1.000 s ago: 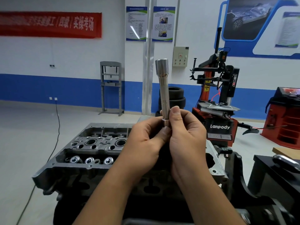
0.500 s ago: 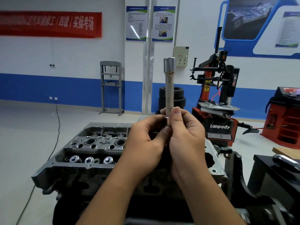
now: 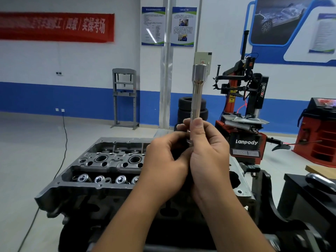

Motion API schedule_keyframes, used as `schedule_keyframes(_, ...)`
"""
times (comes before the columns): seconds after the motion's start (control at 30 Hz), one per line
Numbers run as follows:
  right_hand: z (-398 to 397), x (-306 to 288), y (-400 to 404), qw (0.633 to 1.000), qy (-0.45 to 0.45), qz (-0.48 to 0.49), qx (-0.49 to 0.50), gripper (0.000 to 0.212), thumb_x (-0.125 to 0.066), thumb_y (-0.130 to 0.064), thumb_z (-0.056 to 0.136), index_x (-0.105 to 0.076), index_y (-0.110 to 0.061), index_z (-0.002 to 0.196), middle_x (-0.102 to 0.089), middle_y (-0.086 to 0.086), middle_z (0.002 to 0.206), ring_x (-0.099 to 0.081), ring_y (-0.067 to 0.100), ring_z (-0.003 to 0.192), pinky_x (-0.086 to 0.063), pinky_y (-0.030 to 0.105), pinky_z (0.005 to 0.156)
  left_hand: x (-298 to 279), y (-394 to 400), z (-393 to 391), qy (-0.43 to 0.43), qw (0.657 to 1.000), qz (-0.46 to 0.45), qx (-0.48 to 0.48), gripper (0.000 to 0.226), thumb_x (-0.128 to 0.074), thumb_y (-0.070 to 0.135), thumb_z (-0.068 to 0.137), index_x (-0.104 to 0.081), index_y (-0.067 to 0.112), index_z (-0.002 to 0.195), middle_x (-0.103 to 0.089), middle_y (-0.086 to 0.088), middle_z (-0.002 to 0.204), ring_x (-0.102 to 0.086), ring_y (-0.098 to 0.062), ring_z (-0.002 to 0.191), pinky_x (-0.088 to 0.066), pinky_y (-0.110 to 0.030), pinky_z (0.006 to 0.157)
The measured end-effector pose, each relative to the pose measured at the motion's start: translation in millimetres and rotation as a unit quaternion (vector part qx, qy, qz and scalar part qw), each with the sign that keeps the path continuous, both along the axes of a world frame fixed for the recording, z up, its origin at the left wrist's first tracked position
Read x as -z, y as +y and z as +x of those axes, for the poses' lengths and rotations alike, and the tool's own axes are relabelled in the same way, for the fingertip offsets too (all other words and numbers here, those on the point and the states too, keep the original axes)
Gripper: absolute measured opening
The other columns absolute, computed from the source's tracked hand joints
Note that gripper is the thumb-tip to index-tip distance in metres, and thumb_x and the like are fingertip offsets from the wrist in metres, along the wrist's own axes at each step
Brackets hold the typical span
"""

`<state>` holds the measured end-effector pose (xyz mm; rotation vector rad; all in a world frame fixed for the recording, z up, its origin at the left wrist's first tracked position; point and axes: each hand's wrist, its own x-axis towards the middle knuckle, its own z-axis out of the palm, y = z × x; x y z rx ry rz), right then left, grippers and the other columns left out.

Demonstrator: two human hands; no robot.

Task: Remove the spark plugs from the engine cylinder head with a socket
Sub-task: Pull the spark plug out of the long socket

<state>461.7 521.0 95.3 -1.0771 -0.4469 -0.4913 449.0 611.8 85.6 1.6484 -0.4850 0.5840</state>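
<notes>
Socket point(image 3: 197, 91) now upright, both hands point(image 3: 183, 159) grasping it above cylinder head point(image 3: 101, 166), workshop floor point(image 3: 36, 142).

Long cylindrical socket point(image 3: 196, 95) of smooth, bright satin steel, grey engine cylinder head point(image 3: 101, 170) below it of matt, rough cast metal with shiny machined valve springs, behind the head a glossy red-and-black painted tyre machine point(image 3: 243, 124), black matt rubber tyres point(image 3: 183, 110)

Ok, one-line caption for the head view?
Both hands, left hand and right hand, hold a long socket upright above the cylinder head.
</notes>
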Motion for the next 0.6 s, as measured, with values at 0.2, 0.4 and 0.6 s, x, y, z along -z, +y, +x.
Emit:
schedule_keyframes(0.2,-2.0,-2.5,-3.1,1.0,-0.004,0.021,-0.018,0.026,-0.082,-0.053,0.067,-0.068,-0.034,0.077,-0.078,0.011,0.09,-0.077,0.024,0.089,-0.062,0.042,0.084,5.4,-3.8,-0.6,-0.02,1.0,-0.003,-0.017,0.028,-0.074,0.006,0.094,-0.081,0.025,0.114,-0.081,0.012,0.1,-0.077,-0.005,0.098,-0.063,-0.032,0.089)
schedule_keyframes(0.4,2.2,-0.5,-1.9,1.0,0.003,0.024,-0.016,0.022,-0.07,-0.048,0.083,-0.074,-0.026,0.079,-0.077,0.007,0.089,-0.074,0.02,0.086,-0.062,0.034,0.08,-2.2,3.4,-1.8,0.019,0.999,-0.008,0.05,0.028,-0.061,0.009,0.105,-0.076,0.03,0.116,-0.081,0.012,0.106,-0.075,-0.004,0.103,-0.06,-0.022,0.089)
schedule_keyframes(0.6,-0.1,-3.4,-2.9,0.997,0.03,0.048,-0.046,0.035,-0.086,-0.055,0.064,-0.073,-0.026,0.079,-0.077,0.014,0.091,-0.076,0.034,0.087,-0.063,0.053,0.081,1.8,0.6,1.4,0.034,0.998,-0.044,-0.003,0.02,-0.083,0.014,0.087,-0.076,0.03,0.097,-0.081,0.012,0.092,-0.078,-0.005,0.089,-0.064,-0.023,0.076)
